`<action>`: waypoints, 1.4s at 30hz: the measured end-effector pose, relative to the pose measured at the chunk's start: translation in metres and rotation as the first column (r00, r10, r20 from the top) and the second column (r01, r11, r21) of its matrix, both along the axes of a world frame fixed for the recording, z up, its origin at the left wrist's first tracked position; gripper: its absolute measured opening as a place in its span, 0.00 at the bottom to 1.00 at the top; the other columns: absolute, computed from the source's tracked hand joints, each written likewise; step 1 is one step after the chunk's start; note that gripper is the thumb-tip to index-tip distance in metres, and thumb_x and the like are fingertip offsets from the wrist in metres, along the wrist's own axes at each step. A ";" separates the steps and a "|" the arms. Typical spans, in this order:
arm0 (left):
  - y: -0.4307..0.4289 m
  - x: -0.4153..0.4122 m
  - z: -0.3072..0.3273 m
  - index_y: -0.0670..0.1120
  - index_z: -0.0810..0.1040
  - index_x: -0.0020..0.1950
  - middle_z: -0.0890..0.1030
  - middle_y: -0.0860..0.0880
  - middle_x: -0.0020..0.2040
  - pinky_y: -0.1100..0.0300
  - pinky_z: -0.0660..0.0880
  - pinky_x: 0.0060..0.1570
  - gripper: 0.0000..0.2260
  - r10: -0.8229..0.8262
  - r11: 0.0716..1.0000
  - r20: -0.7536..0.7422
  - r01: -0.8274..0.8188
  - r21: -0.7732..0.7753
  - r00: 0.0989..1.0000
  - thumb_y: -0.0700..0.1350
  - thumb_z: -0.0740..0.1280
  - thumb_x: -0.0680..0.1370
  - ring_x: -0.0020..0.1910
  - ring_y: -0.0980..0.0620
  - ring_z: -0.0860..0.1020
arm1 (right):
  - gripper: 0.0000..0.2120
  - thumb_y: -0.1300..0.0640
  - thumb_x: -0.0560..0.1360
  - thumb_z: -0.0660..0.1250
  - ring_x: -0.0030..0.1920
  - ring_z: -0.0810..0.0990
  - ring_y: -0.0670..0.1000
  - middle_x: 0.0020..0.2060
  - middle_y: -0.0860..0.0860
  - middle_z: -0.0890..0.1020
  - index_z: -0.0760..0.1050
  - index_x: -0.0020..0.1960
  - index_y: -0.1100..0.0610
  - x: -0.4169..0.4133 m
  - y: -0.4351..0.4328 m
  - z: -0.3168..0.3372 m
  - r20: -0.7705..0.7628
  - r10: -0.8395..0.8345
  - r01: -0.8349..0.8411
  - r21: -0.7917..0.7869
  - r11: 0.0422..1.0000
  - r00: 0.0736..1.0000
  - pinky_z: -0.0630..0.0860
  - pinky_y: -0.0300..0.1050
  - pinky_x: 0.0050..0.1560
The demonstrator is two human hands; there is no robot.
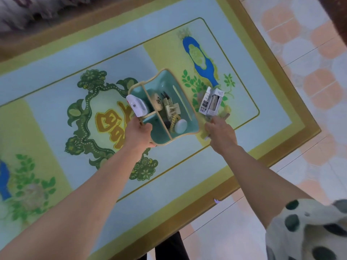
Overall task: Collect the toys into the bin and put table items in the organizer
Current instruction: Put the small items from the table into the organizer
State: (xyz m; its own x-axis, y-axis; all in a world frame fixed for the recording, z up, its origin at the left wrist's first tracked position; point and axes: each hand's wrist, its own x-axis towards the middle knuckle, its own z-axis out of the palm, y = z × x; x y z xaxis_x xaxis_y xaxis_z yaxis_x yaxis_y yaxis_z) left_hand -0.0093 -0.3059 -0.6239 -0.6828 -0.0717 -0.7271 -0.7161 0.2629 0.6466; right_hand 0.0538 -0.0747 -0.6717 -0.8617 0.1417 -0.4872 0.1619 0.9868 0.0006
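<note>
A teal organizer (165, 79) with gold rims and dividers sits on the patterned table. My left hand (139, 132) grips its near left rim. Inside lie a white device (137, 106), a beige round item (157, 101), a cream hair clip (171, 108), a dark tool and a white round case (180, 126). My right hand (219, 131) is just right of the organizer and holds a small white and grey box (211, 102) with a clear window upright above the table.
The table (56, 94) has a pale blue and yellow printed top with a gold edge (281, 76) running along the right and near sides. Tiled floor (309, 53) lies to the right. A dark patterned fabric (28, 12) shows at the far left.
</note>
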 end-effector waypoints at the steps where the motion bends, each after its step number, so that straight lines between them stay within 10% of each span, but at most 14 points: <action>1: 0.000 0.000 0.000 0.45 0.70 0.62 0.73 0.46 0.57 0.43 0.81 0.42 0.14 -0.001 1.000 0.004 0.001 -0.001 1.000 0.33 0.56 0.79 0.57 0.39 0.76 | 0.15 0.68 0.70 0.67 0.58 0.72 0.59 0.64 0.56 0.69 0.74 0.55 0.58 0.001 0.000 -0.003 -0.007 0.012 -0.012 -0.007 1.000 1.000 0.70 0.47 0.45; 7: -0.005 -0.001 -0.004 0.45 0.70 0.65 0.75 0.45 0.60 0.41 0.81 0.44 0.16 -0.006 0.999 0.030 0.004 0.047 1.000 0.34 0.58 0.79 0.58 0.38 0.77 | 0.07 0.67 0.72 0.69 0.47 0.75 0.60 0.56 0.58 0.76 0.72 0.45 0.59 0.008 0.008 -0.014 -0.187 0.111 -0.129 -0.086 0.988 0.976 0.67 0.48 0.34; 14: -0.014 0.001 0.001 0.48 0.71 0.68 0.77 0.47 0.61 0.46 0.81 0.48 0.16 -0.018 0.989 0.052 0.010 0.147 0.998 0.40 0.61 0.81 0.58 0.41 0.79 | 0.03 0.62 0.78 0.62 0.42 0.75 0.56 0.45 0.55 0.76 0.71 0.49 0.63 -0.001 -0.008 0.049 -0.611 -0.318 0.037 -0.426 0.904 0.725 0.74 0.50 0.36; 19: -0.015 0.000 0.007 0.50 0.72 0.60 0.78 0.55 0.47 0.42 0.79 0.55 0.08 0.046 0.980 0.080 -0.060 0.190 0.996 0.43 0.61 0.82 0.53 0.43 0.80 | 0.05 0.67 0.77 0.63 0.40 0.78 0.53 0.44 0.55 0.77 0.69 0.51 0.59 -0.002 -0.048 0.114 -0.576 -0.581 -0.110 -0.759 0.642 0.575 0.76 0.39 0.43; 27: -0.017 0.001 0.016 0.47 0.71 0.69 0.75 0.47 0.58 0.51 0.79 0.46 0.17 -0.008 0.988 0.030 0.004 0.156 1.000 0.50 0.60 0.82 0.56 0.43 0.77 | 0.03 0.69 0.75 0.65 0.38 0.77 0.53 0.40 0.55 0.79 0.74 0.48 0.65 0.000 -0.103 0.089 -0.554 -0.230 -0.323 -0.720 0.614 0.800 0.77 0.50 0.40; 42: -0.015 -0.013 0.009 0.47 0.73 0.48 0.80 0.43 0.54 0.45 0.81 0.48 0.19 -0.027 0.999 -0.073 0.026 -0.025 0.997 0.62 0.59 0.78 0.49 0.40 0.82 | 0.06 0.59 0.73 0.64 0.42 0.73 0.55 0.42 0.55 0.75 0.76 0.42 0.61 -0.012 -0.103 0.044 -0.554 0.170 -0.437 -0.396 0.807 0.815 0.73 0.54 0.38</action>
